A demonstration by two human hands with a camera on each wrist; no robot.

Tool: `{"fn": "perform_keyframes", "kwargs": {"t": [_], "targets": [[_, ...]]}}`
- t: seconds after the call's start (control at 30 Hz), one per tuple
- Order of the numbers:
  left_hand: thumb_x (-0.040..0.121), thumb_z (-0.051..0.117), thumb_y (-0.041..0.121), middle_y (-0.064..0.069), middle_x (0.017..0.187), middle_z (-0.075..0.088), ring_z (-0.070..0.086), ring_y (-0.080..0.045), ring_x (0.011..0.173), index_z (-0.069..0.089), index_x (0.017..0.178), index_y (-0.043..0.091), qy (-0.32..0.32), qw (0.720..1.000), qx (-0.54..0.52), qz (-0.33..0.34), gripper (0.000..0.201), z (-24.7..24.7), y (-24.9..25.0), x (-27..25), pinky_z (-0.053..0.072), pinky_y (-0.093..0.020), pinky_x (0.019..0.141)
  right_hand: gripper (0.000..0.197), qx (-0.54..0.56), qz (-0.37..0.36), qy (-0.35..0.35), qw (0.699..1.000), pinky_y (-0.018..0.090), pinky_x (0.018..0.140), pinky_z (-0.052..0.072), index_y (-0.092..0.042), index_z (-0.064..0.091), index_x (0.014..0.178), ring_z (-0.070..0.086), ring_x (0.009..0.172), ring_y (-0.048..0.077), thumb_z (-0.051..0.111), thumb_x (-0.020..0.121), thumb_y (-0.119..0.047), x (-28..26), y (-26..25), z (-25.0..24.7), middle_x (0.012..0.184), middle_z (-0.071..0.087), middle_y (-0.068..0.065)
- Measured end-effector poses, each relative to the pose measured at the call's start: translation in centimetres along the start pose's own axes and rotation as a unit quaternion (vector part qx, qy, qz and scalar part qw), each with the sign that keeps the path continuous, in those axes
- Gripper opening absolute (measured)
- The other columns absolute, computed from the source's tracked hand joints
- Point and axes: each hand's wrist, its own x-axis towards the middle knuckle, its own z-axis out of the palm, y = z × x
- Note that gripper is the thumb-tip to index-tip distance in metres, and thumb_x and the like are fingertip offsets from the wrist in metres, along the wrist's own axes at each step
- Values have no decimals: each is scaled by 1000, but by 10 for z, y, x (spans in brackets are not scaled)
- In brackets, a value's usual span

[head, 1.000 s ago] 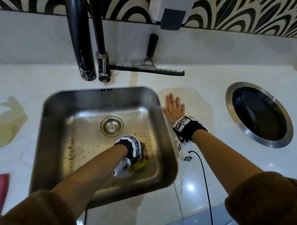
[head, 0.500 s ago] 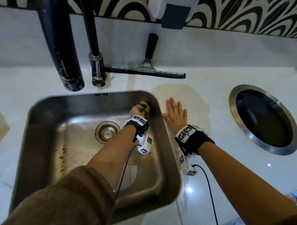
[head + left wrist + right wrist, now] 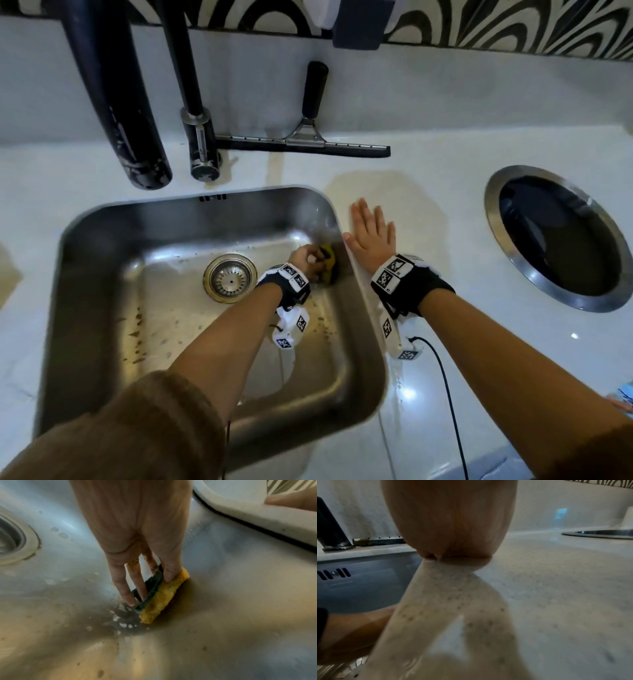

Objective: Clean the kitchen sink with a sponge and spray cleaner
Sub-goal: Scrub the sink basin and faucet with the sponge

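Observation:
A yellow sponge (image 3: 329, 263) with a dark green scouring side (image 3: 161, 595) is pressed against the right wall of the steel sink (image 3: 102, 274), near the floor. My left hand (image 3: 308, 260) grips it, fingers on the green side and thumb on the yellow edge (image 3: 150, 582). Brown specks lie on the sink floor around the drain strainer (image 3: 230, 277). My right hand (image 3: 371, 233) lies flat, fingers straight, on the white counter just right of the sink rim, its palm down on the stone (image 3: 450, 534). No spray bottle is in view.
A black faucet (image 3: 116, 96) and its side lever (image 3: 200, 137) hang over the sink's back edge. A squeegee (image 3: 308, 137) leans against the backsplash. A round steel-rimmed opening (image 3: 493, 219) sits in the counter at right. A cable (image 3: 448, 394) trails from my right wrist.
My left hand carried the sponge from the sink's near right floor up to the back right corner, then back down the right wall a little. The right hand stayed flat on the counter.

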Motion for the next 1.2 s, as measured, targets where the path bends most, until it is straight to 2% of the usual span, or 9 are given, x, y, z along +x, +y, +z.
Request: {"fn": "perform_keyframes", "kwargs": {"t": [0.07,0.13,0.3,0.5,0.63,0.73,0.83,0.97,1.2], "targets": [[86,58,-1,-7,83,53,52,-16,68,60,86,9,20,1000,-23,5,10,-5,-2,6,48,-20,61,60,3,-1,0,1000,44,116,-12,-27,-9,150,-19,145,20,23,101,-40,0,-1,-1,157,-20,-8],[80,63,-5,-9,89,55,52,-19,82,54,70,19,118,990,-78,19,27,-13,-4,18,54,-27,77,60,-1,0,3,1000,44,116,-12,-26,-9,150,-19,145,20,23,101,-40,0,-1,0,157,-20,-8],[79,59,-7,-7,97,49,50,-20,85,55,81,15,218,975,-26,25,23,-30,12,40,44,-24,82,60,0,-3,4,1000,44,116,-11,-27,-8,149,-19,145,19,23,101,-42,1,1,2,157,-19,-8],[85,60,0,-6,109,44,50,-32,115,60,113,-2,112,990,73,40,28,-11,12,45,39,-26,94,60,-4,-4,12,1000,44,116,-12,-28,-10,149,-19,145,19,22,100,-43,4,4,4,157,-20,-10],[87,51,-3,-7,93,47,51,-26,86,55,85,8,108,989,-88,55,12,4,12,31,48,-20,62,61,-5,-4,10,1000,45,116,-12,-27,-10,149,-20,145,20,22,100,-43,3,4,5,157,-20,-9],[92,46,14,-6,72,48,49,-22,62,50,75,15,104,964,-241,-31,17,9,18,12,40,-24,53,61,-8,-6,9,1000,45,116,-12,-27,-10,149,-20,145,20,22,100,-43,2,4,4,157,-20,-9],[90,54,9,-5,82,49,50,-20,72,47,70,20,13,988,-154,-19,24,8,14,-2,42,-29,64,60,-9,-5,3,1000,45,116,-12,-27,-11,149,-20,145,20,21,101,-43,2,3,3,157,-20,-9],[80,65,-3,-18,108,52,53,-31,97,60,91,-1,-48,992,98,56,12,18,-3,-17,46,-35,87,60,-20,3,1,1000,44,116,-12,-27,-11,149,-19,145,21,21,101,-42,3,2,3,157,-20,-8],[79,68,4,-16,115,50,52,-34,107,61,99,-3,-95,982,150,64,22,36,-14,-56,42,-33,91,60,-22,9,-13,1000,45,116,-12,-25,-12,149,-20,145,23,21,101,-42,2,-1,1,157,-21,-7]]}}
